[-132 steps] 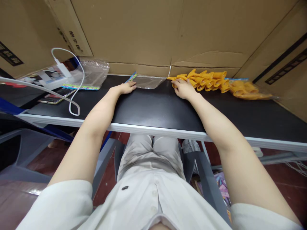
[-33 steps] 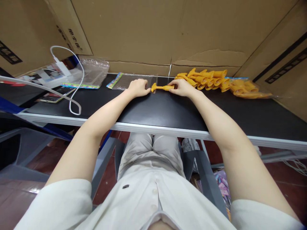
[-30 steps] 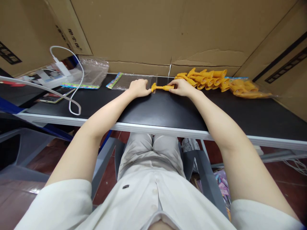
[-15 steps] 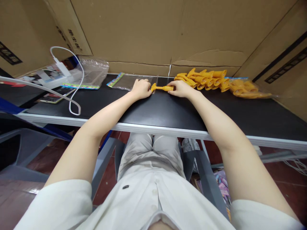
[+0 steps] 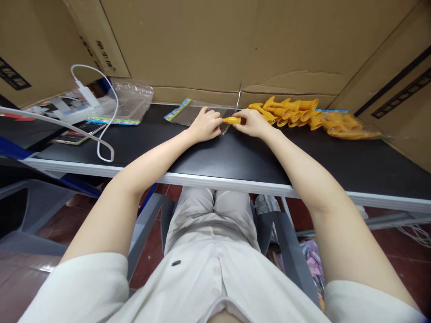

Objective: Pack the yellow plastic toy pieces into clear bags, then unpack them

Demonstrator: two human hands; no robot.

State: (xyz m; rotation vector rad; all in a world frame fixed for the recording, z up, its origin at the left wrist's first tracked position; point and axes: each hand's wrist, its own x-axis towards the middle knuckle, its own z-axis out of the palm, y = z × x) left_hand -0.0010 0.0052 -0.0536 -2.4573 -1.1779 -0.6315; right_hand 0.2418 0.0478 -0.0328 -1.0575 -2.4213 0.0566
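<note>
My left hand (image 5: 206, 125) is closed on the open end of a clear plastic bag (image 5: 195, 113) with a colourful header strip, lying on the black table (image 5: 235, 157). My right hand (image 5: 252, 123) pinches a yellow plastic toy (image 5: 232, 120) and holds it against the bag's mouth, its front part partly hidden by my left fingers. Both hands nearly touch at the back middle of the table.
A pile of yellow toys (image 5: 289, 111) lies right of my right hand, with filled bags (image 5: 346, 125) beyond. A stack of clear bags (image 5: 129, 105), a white charger and cable (image 5: 97, 112) and a phone (image 5: 76, 134) sit at the left. Cardboard walls (image 5: 215, 45) enclose the back.
The yellow toy has gone partway into the bag's mouth; less of it shows. My left hand and the bag have shifted right toward my right hand.
</note>
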